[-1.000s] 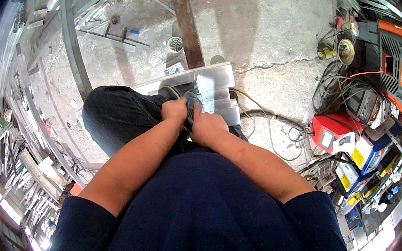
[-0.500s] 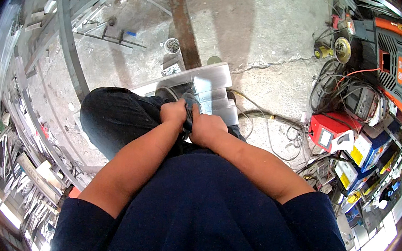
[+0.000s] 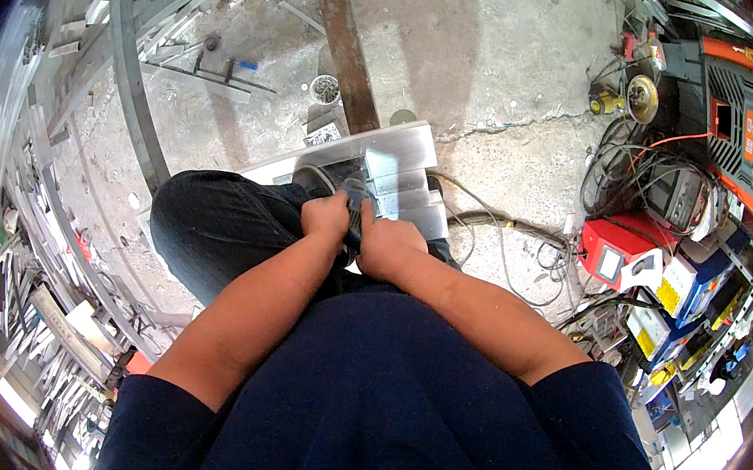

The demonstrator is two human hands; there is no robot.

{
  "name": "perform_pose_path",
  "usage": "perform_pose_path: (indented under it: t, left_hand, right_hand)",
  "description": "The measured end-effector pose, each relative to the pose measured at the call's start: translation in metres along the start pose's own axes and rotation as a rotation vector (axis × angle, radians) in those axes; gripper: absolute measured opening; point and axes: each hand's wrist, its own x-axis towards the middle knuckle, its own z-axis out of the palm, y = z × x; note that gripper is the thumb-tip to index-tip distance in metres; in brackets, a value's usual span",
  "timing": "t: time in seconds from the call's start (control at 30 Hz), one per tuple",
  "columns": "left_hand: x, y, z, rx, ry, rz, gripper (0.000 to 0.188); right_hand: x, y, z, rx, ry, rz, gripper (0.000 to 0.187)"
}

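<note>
Both my hands are closed around a dark grey hand-held tool (image 3: 355, 189), whose kind I cannot make out because my hands cover much of it. My left hand (image 3: 326, 218) grips its left side, and my right hand (image 3: 389, 242) wraps it from the right, with the index finger stretched forward along it. The tool's far end is over or against a shiny silver metal workpiece (image 3: 405, 148) with a long flat bar and shorter plates. One dark shoe (image 3: 311, 179) shows beside the workpiece, below the bar.
A rusty steel beam (image 3: 343, 41) runs away beyond the workpiece. Nearby stands a small white bucket (image 3: 324, 89). Cables (image 3: 526, 229) trail right toward a red machine (image 3: 621, 249) and an orange-black machine (image 3: 750, 120). Metal offcuts (image 3: 71, 386) are heaped at lower left.
The view has shifted slightly, moving the workpiece and floor a little down and right in the picture. Both hands keep their hold on the tool.
</note>
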Motion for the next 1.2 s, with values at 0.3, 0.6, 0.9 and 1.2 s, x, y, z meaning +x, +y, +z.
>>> perform_pose_path:
  t: [0.3,0.6,0.9,1.2]
  left_hand:
    - [0.013,0.013,0.016,-0.357,0.038,-0.232,0.043]
    - [-0.024,0.001,-0.005,-0.809,-0.256,-0.17,0.03]
    - [-0.109,0.034,-0.201,-0.621,0.422,0.644,0.029]
    - [-0.181,-0.271,-0.233,-0.295,0.882,0.036,0.033]
  right_hand:
    - [0.015,0.016,-0.012,-0.083,0.014,0.016,0.076]
    - [-0.022,0.014,-0.036,-0.054,-0.027,-0.012,0.079]
    - [-0.099,0.131,-0.051,0.941,0.385,0.161,0.06]
    - [-0.114,0.232,-0.042,1.076,0.533,0.249,0.028]
